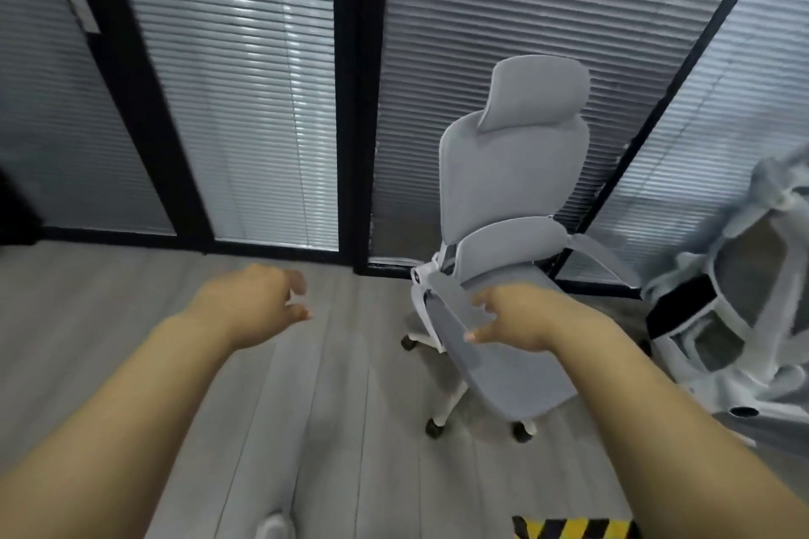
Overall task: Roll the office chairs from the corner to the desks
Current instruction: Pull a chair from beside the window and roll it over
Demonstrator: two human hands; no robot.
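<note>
At the far left, a glass partition (245, 101) backed by closed blinds is seen, with no desk or other surface in view, so the chairs are judged not yet to have left the corner. The left hand (249, 302) is held out over the bare plank floor (328, 385), well apart from any chair; its fingers are loosely curled and nothing is held in its grip, presumably because it is kept ready to steady the seat once contact is made. Right of it, the grey office chair (512, 188) stands upright on its castors (433, 429) just in front of the partition, its seat turned toward the viewer, which leaves its near armrest (446, 311) as the handiest place to be taken. The right hand (525, 319) is stretched to that armrest with a wide grip, thumb and fingers spread on either side of the pad; whether the pad is actually touched cannot be told. At the far right, a second chair (744, 276) with a mesh back is seen blurred, near the grey one and untouched. A yellow-and-black striped strip (573, 529) lies at the bottom edge.
</note>
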